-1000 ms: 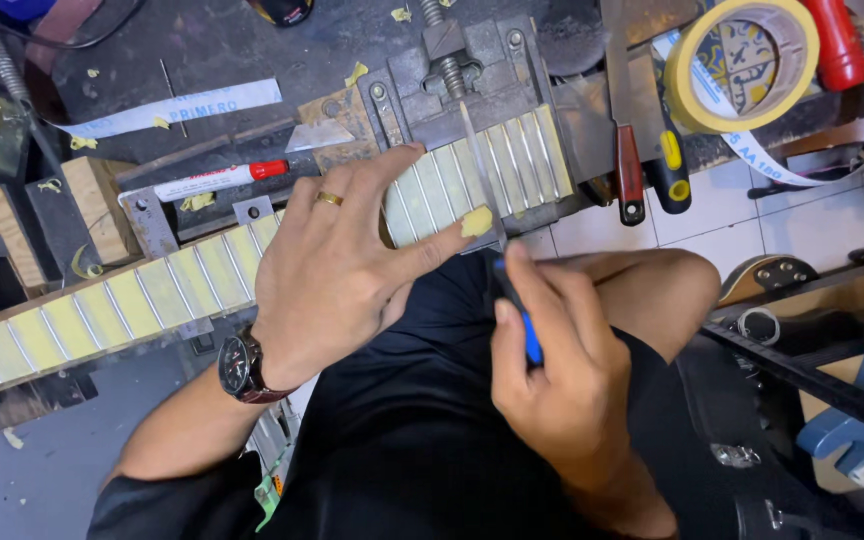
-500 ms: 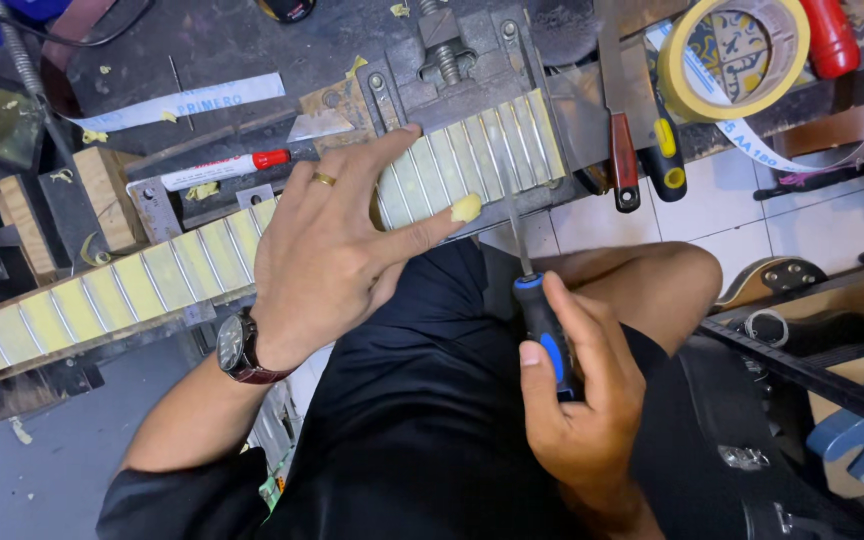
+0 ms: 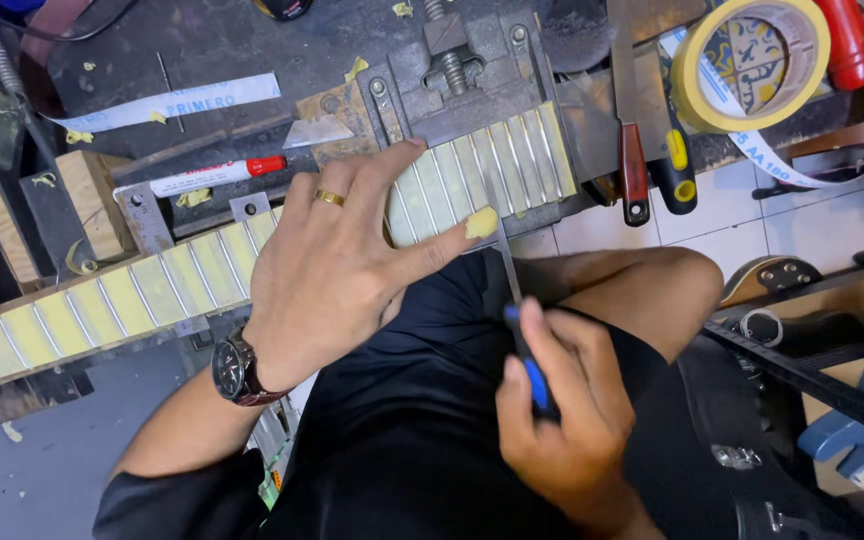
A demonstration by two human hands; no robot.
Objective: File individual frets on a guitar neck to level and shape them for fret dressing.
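Note:
A guitar neck [image 3: 132, 295] with taped frets lies across the bench, its end clamped in a metal vise [image 3: 457, 75]. My left hand [image 3: 337, 265], with a gold ring and a dark wristwatch, rests flat on the fretboard; the thumb wears yellow tape at its tip. My right hand [image 3: 562, 425] grips a blue-handled file [image 3: 522, 335] whose thin blade reaches up to the neck's near edge beside the thumb.
A roll of yellow masking tape [image 3: 747, 60] lies at the upper right, by a red handle [image 3: 847, 45]. A knife [image 3: 632, 150] and a black-and-yellow tool [image 3: 674, 165] hang over the bench edge. A red-capped marker [image 3: 217, 175] and wooden blocks [image 3: 92, 200] lie to the left.
My right hand has shifted its grip down the tool handle and brought the blade up against the neck edge. My left hand stays pressed on the fretboard.

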